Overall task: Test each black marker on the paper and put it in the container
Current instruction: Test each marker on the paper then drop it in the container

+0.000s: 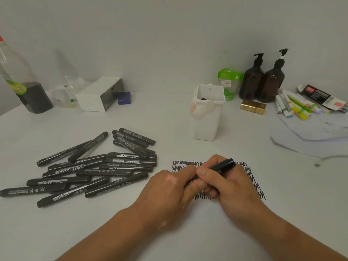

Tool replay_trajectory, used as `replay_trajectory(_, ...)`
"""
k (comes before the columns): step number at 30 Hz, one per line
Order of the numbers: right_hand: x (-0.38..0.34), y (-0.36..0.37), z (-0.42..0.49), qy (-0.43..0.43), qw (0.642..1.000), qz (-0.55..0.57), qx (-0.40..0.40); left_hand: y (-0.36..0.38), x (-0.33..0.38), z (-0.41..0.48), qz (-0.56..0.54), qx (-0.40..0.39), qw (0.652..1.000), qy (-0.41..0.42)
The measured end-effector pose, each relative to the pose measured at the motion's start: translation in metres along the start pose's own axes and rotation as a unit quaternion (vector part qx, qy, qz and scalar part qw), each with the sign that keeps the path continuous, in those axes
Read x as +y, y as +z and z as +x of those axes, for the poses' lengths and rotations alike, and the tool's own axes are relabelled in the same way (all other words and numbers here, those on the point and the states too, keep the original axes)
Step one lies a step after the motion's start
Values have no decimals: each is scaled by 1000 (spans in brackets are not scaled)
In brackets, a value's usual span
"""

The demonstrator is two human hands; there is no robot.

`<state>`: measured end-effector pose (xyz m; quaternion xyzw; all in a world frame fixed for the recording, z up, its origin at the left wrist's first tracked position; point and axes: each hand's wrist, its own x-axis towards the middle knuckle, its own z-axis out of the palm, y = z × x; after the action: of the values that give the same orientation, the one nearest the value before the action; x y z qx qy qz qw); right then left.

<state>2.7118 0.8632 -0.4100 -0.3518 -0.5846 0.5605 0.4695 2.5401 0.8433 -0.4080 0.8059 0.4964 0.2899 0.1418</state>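
Observation:
Both hands meet over the white paper (pixel 216 210), which carries rows of black zigzag scribbles (pixel 252 176). My right hand (pixel 231 187) grips a black marker (pixel 224 165) by its barrel, its far end pointing up and right. My left hand (pixel 167 191) pinches the marker's near end, which my fingers hide; I cannot tell if the cap is on or off. Several black markers (pixel 98 166) lie in a loose pile on the table to the left. The white container (pixel 207 112) stands upright behind the paper, with one dark marker end visible inside.
Two brown pump bottles (pixel 261 81), a green-lidded jar (pixel 228 81) and a gold box (pixel 253 107) stand back right. Coloured markers (pixel 293 105) lie on a paper stack at the right edge. A white box (pixel 98 95), blue block (pixel 124 97) and clear bottles stand back left.

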Motion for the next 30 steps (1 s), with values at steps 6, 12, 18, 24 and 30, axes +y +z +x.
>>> replay_trajectory(6,-3,-8,8,7,992,66,107,-8,-6,2,32,-2,999,-7)
replay_trajectory(12,-2,-33,15,37,968,144,200,-31,-35,-4,68,-137,988,-5)
replay_trajectory(18,-5,-45,15,26,981,111,156,-18,-27,-4,99,-144,985,0)
replay_trajectory(24,3,-26,8,43,999,21,23,-4,-23,1,96,-92,991,2)
replay_trajectory(30,3,-16,1,40,983,-176,26,-9,-36,-3,110,-113,987,0)
